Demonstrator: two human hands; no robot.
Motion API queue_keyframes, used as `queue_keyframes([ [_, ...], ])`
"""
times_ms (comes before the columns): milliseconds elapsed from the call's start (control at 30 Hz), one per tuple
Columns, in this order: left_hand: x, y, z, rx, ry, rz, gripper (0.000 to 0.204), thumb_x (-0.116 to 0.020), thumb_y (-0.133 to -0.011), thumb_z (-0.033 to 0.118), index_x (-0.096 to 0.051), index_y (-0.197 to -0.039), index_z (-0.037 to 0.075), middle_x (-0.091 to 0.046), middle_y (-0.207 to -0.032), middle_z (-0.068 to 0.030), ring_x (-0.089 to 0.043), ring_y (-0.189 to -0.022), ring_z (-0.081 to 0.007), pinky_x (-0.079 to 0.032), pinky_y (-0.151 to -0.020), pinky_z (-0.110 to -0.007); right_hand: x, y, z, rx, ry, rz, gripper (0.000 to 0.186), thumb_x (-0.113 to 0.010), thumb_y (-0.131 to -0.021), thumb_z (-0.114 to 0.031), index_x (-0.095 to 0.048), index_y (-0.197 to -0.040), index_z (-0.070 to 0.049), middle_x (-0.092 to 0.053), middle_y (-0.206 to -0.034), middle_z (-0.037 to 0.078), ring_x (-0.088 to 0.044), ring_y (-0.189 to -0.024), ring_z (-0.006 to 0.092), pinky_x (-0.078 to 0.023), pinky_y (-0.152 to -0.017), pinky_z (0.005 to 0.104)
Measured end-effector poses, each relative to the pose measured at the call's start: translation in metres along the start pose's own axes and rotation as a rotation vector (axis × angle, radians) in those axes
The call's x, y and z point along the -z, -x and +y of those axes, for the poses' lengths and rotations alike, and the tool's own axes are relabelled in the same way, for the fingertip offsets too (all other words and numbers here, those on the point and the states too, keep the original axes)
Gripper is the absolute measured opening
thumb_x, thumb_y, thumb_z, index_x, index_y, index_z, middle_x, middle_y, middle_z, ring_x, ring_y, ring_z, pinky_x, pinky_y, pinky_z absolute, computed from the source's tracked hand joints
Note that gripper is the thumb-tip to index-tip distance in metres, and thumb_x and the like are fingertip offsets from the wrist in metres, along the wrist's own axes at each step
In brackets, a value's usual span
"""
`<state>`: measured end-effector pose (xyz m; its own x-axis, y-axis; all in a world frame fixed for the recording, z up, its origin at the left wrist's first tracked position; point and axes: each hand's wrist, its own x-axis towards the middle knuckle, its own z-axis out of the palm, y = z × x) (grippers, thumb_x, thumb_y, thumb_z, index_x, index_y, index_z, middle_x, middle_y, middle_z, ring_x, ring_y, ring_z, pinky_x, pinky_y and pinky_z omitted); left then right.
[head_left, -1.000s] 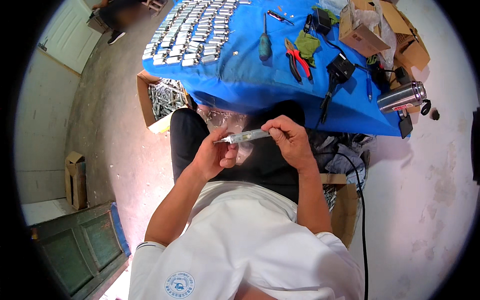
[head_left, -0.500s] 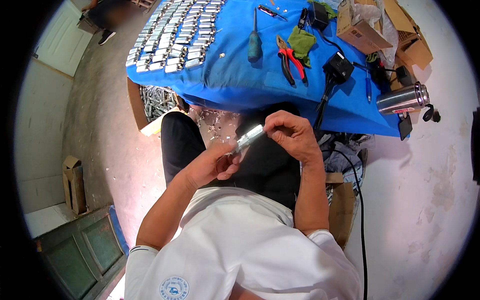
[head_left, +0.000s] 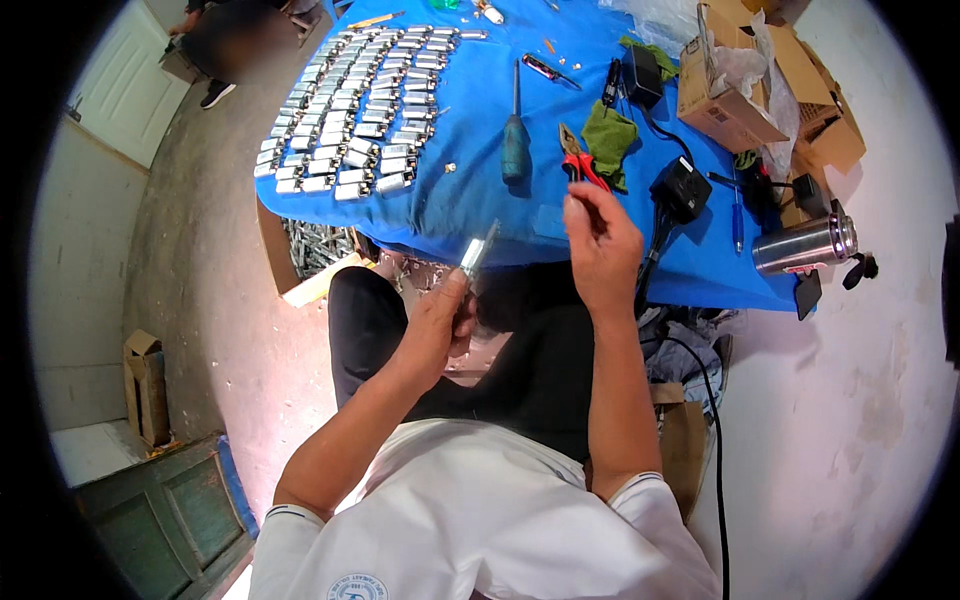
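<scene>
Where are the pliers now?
In the head view, the pliers lie right of centre, between the large screwdriver and green rag, partly behind the right hand.

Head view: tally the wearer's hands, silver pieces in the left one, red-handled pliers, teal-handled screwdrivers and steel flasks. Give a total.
Left hand and right hand: 2
Silver piece in left hand: 1
Red-handled pliers: 1
Teal-handled screwdriver: 1
Steel flask: 1
Total: 6

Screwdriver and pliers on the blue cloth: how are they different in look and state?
The screwdriver has one dark green handle, while the pliers show red grips. The screwdriver has a thin, straight shaft; the pliers have a wider head. The screwdriver shows whole, but the right hand partly hides the pliers. Both lie on the cloth, tips pointing roughly up the picture.
</scene>
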<state>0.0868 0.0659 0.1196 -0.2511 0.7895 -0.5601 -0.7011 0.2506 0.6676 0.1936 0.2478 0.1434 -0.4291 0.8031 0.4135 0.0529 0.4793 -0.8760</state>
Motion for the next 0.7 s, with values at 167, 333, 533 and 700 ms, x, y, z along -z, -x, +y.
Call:
queue_keyframes([
  [167,0.003,-0.018,0.015,-0.006,0.049,0.038,0.043,-0.049,-0.095,0.050,-0.048,-0.078,0.010,-0.038,-0.060,0.0024,-0.028,-0.047,-0.0077,-0.020,-0.042,-0.022,-0.046,-0.039,0.001,0.013,0.266,-0.061,0.028,-0.066,-0.086,-0.017,-0.063,-0.106,0.002,-0.064,-0.086,0.009,-0.058,-0.068,0.0126,-0.048,-0.064,0.0258],
  [333,0.009,-0.032,0.019,-0.001,0.051,0.068,0.043,-0.050,-0.095,0.049,-0.049,-0.076,0.010,-0.039,-0.060,0.0026,-0.028,-0.047,-0.0074,-0.020,-0.041,-0.023,-0.076,-0.056,0.021,0.030,0.686,-0.142,0.048,-0.064,-0.084,-0.027,-0.049,-0.118,0.003,-0.059,-0.099,0.027,-0.060,-0.084,0.0442,-0.048,-0.076,0.0494],
  [533,0.015,-0.041,0.026,-0.011,0.017,0.066,0.042,-0.053,-0.094,0.049,-0.048,-0.075,0.012,-0.037,-0.060,0.0037,-0.026,-0.047,-0.0064,-0.017,-0.042,-0.023,-0.055,-0.073,0.028,-0.385,0.417,-0.308,0.032,-0.054,-0.080,-0.025,-0.054,-0.092,0.006,-0.060,-0.080,0.024,-0.060,-0.076,0.0394,-0.049,-0.071,0.0441],
  [700,0.027,-0.048,0.029,0.026,0.000,0.019,0.041,-0.055,-0.093,0.049,-0.047,-0.075,0.013,-0.033,-0.061,0.0052,-0.024,-0.048,-0.0055,-0.015,-0.042,-0.022,0.001,-0.018,-0.006,-0.706,-0.437,-0.265,0.032,-0.049,-0.084,-0.025,-0.054,-0.101,0.002,-0.055,-0.071,0.007,-0.050,-0.053,0.0127,-0.042,-0.048,0.0269],
])
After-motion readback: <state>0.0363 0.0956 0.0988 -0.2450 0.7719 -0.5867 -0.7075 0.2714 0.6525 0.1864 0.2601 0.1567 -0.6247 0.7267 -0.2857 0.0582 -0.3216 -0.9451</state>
